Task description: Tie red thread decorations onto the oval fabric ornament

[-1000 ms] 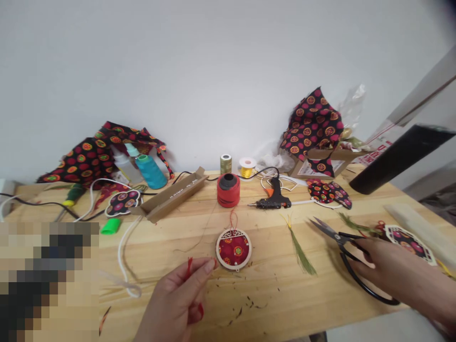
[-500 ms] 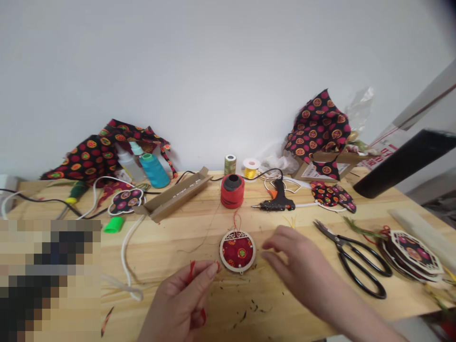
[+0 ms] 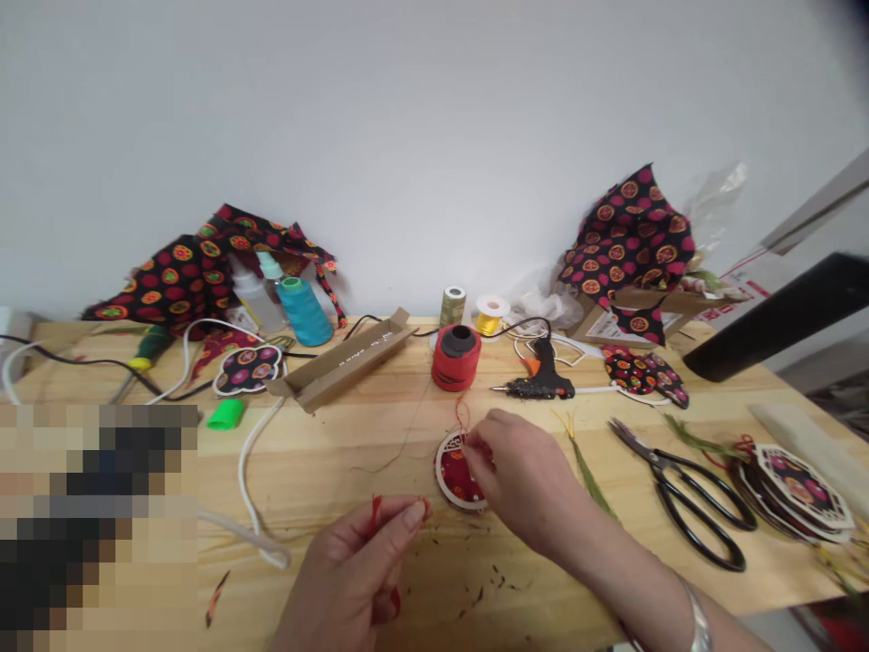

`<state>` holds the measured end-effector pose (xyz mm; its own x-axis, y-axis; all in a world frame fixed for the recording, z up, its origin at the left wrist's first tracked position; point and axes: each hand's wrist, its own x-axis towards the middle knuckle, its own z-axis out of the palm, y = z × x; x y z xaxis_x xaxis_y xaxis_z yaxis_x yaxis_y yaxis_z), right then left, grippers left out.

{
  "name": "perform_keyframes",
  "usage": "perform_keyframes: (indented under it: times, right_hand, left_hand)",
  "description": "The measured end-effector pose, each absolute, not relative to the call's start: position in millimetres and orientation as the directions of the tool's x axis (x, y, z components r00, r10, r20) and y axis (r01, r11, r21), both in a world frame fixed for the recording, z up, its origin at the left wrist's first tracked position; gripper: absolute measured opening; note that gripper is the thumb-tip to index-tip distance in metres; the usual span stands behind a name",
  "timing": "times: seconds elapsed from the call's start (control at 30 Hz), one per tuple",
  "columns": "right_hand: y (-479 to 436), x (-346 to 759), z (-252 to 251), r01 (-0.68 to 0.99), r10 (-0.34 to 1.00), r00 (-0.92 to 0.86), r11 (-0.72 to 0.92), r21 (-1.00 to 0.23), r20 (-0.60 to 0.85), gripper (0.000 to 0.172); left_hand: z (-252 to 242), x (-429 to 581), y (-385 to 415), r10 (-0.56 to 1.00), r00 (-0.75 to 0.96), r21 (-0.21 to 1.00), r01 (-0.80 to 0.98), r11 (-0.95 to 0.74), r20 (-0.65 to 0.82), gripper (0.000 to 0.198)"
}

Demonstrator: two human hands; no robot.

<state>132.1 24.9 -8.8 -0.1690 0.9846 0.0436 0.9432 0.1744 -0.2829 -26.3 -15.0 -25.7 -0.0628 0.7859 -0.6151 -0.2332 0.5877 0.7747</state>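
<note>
Fingers (image 3: 415, 518) of the left hand (image 3: 349, 570) pinch a thin red cord (image 3: 375, 514) between thumb and index, the rest curled in; red also shows at the lower side of the fist. Right hand (image 3: 533, 480): fingers bunched together at the upper right of a round ornament with a pale wooden rim and red patterned fabric (image 3: 453, 475); cannot tell if they grip it, hand hides that side. Ornament lies flat mid-bench, fretwork at top, thin red loop (image 3: 463, 413) running off toward the back edge. Silver bracelet (image 3: 701, 625) on right wrist.

Wooden bench (image 3: 319, 453), back edge, left to right: blue thread cone (image 3: 307, 312), long open brown cardboard box (image 3: 353, 358), red thread cone with black core (image 3: 453, 367), black glue gun with orange trigger (image 3: 541, 385). Toward the right edge: green tassel with yellow ties (image 3: 589, 473), partly behind the right forearm, black-handled metal scissors (image 3: 662, 466), then stacked pale-framed fabric ornaments (image 3: 797, 489). Dark scraps (image 3: 481, 598) near the front edge.
</note>
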Motion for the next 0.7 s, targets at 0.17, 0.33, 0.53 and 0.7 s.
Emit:
perform_keyframes:
  times: [0.17,0.33,0.53,0.7]
  right_hand:
    - [60,107,31,0.88,0.926,-0.242,0.336,-0.336,0.29,0.021]
    - [76,102,54,0.805,0.857,-0.386,0.494,-0.329,0.341,0.022]
    - [30,136,10,0.873,0.967,-0.176,0.239,-0.425,0.182,0.022]
    - [5,143,-30,0.852,0.98,-0.143,0.195,-0.485,0.142,0.078]
  left_hand:
    - [-26,-27,-17,0.787,-0.044,0.769,-0.249,0.588,-0.616,0.028]
    - [-24,-28,-18,0.785,-0.039,0.762,-0.275,0.587,-0.619,0.025]
    - [-24,-29,-17,0.807,-0.027,0.771,-0.313,0.554,-0.59,0.022]
    - [-25,-30,-14,0.822,-0.014,0.78,-0.324,0.535,-0.57,0.02]
